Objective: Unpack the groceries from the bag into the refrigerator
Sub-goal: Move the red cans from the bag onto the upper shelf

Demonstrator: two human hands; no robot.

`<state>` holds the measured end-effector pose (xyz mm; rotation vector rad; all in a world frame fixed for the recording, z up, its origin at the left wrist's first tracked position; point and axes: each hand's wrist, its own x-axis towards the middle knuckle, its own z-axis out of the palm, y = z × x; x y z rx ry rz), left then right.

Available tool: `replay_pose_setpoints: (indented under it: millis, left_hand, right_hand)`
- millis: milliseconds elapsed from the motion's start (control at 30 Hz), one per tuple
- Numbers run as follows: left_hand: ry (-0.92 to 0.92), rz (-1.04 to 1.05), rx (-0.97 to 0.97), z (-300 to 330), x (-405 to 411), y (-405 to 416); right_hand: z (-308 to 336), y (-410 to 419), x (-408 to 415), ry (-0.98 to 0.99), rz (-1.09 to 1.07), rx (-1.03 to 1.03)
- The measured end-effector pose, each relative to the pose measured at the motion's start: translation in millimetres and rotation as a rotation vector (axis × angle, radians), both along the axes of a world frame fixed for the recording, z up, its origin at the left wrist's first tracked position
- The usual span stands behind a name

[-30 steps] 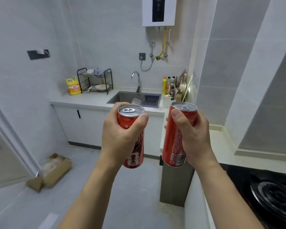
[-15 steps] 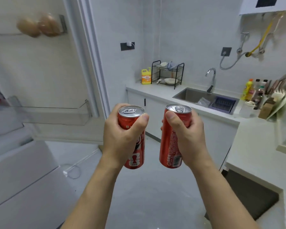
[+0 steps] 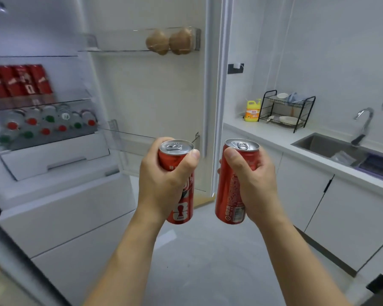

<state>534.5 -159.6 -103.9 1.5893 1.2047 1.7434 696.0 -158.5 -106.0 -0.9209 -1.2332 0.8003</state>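
I see left hand [image 3: 161, 180] fingers [image 3: 189, 164] wrapped tight round a red can [image 3: 181, 208]; right hand [image 3: 252, 184] grips 2nd can [image 3: 229, 195], both upright, near open fridge [image 3: 53, 151].

Fridge shelf cans [image 3: 20, 81] blurred, sink [image 3: 332, 144] edge-cut

A single head-worn wide-angle view looks forward and slightly down from the person's eye height, with both forearms entering from 6 o'clock and the left hand [image 3: 164, 173] and right hand [image 3: 251, 180] held close at centre frame. It faces the open refrigerator [image 3: 53, 195] from near, with the shelves toward 9 to 10 o'clock and the door [image 3: 155, 96] at 12. The counter [image 3: 274, 138] and sink [image 3: 332, 146] recede toward 3 o'clock.
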Motion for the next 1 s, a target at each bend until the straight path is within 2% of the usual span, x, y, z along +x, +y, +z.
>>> replay_pose_setpoints:
  millis: [333, 600, 1000]
  left_hand:
    - [-0.007, 0.219, 0.024, 1.1, -78.9, -17.7]
    - [-0.005, 0.438, 0.021, 0.1, -128.6, -43.3]
    - [-0.004, 0.631, 0.008, -1.1, -160.8, -58.0]
  right_hand:
    - [5.1, 17.7, -86.3, -0.063, 0.233, 0.01]
    - [3.7, 28.8, -148.8, -0.04, 0.438, 0.006]
    - [-6.5, 38.4, -197.7, -0.028, 0.642, -0.002]
